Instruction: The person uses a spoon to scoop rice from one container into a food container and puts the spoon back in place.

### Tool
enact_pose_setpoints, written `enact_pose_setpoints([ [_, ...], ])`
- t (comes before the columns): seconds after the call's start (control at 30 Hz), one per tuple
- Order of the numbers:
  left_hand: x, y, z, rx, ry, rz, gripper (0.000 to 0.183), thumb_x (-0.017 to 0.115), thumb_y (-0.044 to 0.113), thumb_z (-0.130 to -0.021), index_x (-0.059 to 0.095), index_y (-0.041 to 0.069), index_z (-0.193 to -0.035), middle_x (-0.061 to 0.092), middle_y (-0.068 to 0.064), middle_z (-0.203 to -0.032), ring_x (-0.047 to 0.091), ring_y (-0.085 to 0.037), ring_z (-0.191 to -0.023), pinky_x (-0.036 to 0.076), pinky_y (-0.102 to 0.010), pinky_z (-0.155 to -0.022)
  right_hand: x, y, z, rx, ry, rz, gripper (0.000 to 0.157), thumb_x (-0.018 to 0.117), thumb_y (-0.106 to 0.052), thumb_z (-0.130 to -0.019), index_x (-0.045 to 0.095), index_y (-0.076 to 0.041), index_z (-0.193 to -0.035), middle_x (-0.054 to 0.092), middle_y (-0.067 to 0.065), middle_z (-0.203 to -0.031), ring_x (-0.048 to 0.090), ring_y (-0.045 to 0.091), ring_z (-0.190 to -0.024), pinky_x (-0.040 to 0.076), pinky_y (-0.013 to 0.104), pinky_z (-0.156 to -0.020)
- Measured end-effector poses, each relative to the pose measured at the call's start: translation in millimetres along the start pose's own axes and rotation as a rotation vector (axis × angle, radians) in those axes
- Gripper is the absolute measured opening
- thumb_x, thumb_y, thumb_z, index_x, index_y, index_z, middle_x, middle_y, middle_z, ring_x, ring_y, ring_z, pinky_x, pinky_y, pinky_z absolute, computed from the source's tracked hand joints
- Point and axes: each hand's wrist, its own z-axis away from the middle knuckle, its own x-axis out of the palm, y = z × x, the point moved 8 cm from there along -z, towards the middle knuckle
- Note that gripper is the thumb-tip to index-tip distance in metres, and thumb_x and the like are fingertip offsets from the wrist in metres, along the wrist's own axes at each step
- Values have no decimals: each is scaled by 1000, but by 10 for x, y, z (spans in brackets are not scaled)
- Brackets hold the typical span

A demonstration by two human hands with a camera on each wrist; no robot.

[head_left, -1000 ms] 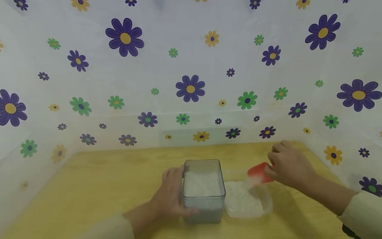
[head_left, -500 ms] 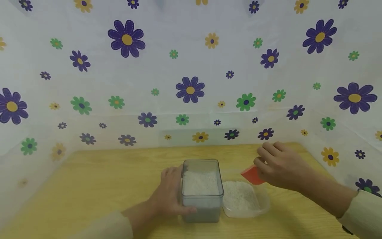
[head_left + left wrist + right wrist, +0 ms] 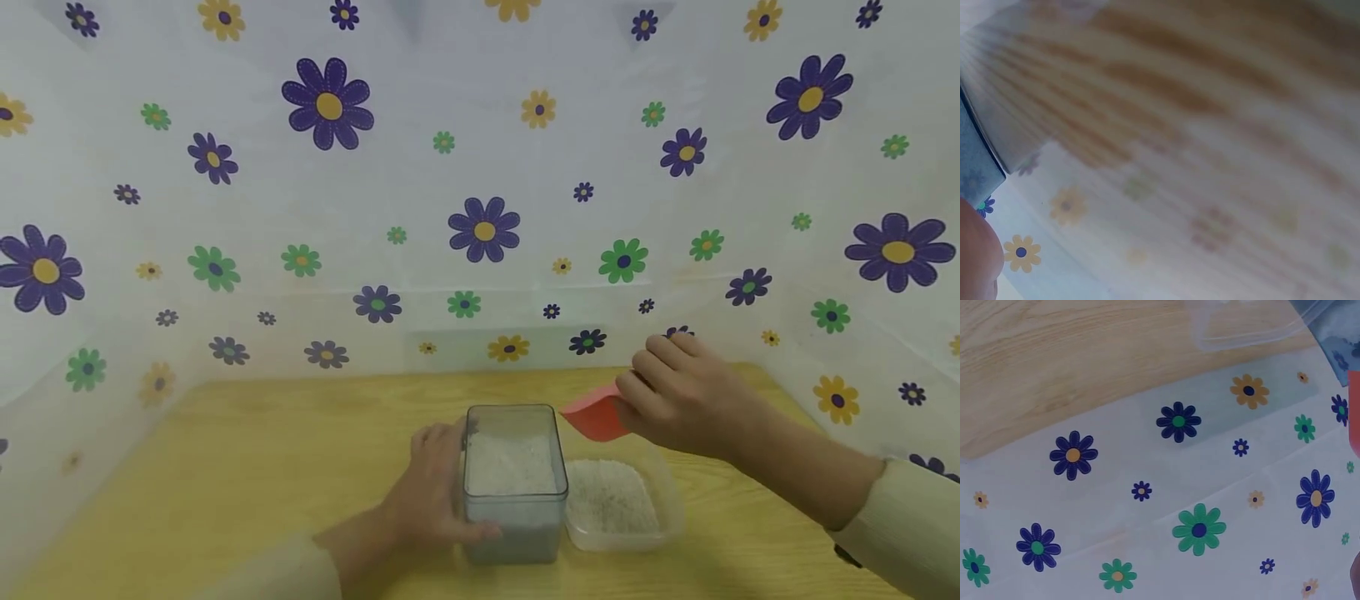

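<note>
My left hand (image 3: 426, 487) grips the left side of a tall clear-grey plastic container (image 3: 517, 533), thumb across its front. White flour-like stuff (image 3: 510, 462) shows inside it under the open top. My right hand (image 3: 682, 396) holds a red scoop (image 3: 596, 414), whose tip is close to the container's right rim. What the scoop carries is hidden. Below it a low clear tub (image 3: 673, 508) stands against the container, with more of the white stuff (image 3: 611, 497) heaped in it. In the right wrist view only an edge of the scoop (image 3: 1354, 415) shows at the right.
Both vessels stand on a yellow wood-grain table (image 3: 262, 467). A white flower-printed sheet (image 3: 420, 183) rises behind the table and along both sides.
My right hand has lifted the red scoop out of the low tub and carried it left and up toward the tall container. My left hand has kept its grip on the container.
</note>
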Motion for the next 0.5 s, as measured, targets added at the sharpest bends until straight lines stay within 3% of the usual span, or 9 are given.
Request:
enact_pose_setpoints([
  [0.17,2,-32,37,-37,-10,25,117,62,82,-56,26,13,-144,48,5,-123,39,-9,-110,22,-42,-97,-72,-83,-280,-7,52,15,22,48,-16,-85,51,-9,-65,47,3,-56,35,17,-52,31,30,-51],
  [0.3,4,-33,19,-56,-22,24,116,59,83,-56,26,15,-144,49,6,-126,38,-8,-112,23,-42,-99,-10,-154,-413,-6,42,9,21,49,-17,-84,52,-10,-64,49,2,-55,38,17,-52,31,30,-52],
  [0.5,-5,-34,-10,-44,-26,13,116,59,83,-57,25,15,-144,48,6,-124,38,-8,-110,24,-42,-99,274,-207,-519,26,-155,13,15,57,-22,-80,59,-14,-67,60,2,-61,50,19,-57,37,33,-58],
])
